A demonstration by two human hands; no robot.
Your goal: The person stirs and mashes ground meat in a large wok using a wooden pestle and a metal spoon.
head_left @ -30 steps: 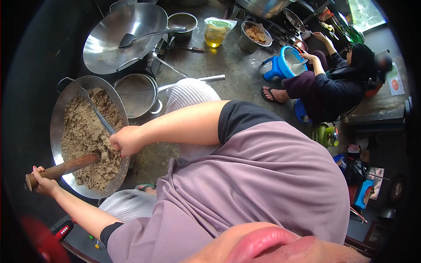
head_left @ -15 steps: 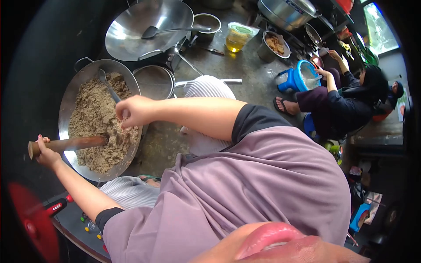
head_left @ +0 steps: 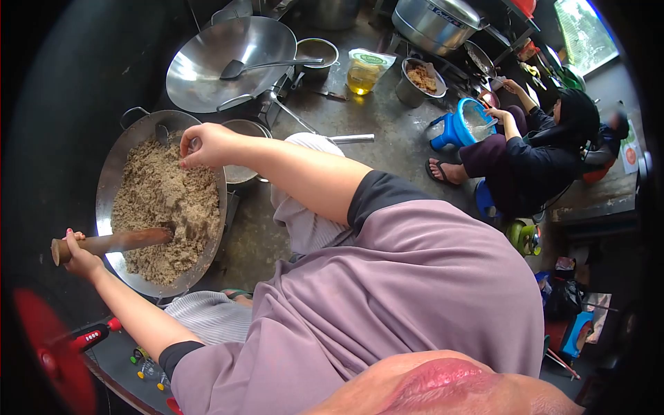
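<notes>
A wide metal wok (head_left: 105, 187) stands at the left, piled with tan, crumbly grainy food (head_left: 162, 194). My left hand (head_left: 81, 257) is wrapped round the outer end of a thick wooden pestle (head_left: 131, 241), whose inner end is sunk in the food. Over the far right part of the wok, my right hand (head_left: 207, 145) is closed above the heap. Its fingers seem to hold the handle of a metal spatula. The spatula's head (head_left: 162, 135) shows at the heap's edge, but my hand hides most of the handle.
Another wok (head_left: 187, 76) holds a second spatula (head_left: 266, 67). Pots (head_left: 318, 52), an oil pouch (head_left: 366, 72) and a pot of brown food (head_left: 418, 83) stand on the floor. At the right, a co-worker (head_left: 532, 152) sits by a blue tub (head_left: 449, 131). A red fan (head_left: 52, 360) is at lower left.
My right hand has risen over the heap, away from the pestle, and the spatula handle has swung behind it. My left hand still grips the pestle in about the same place. The view has shifted slightly.
</notes>
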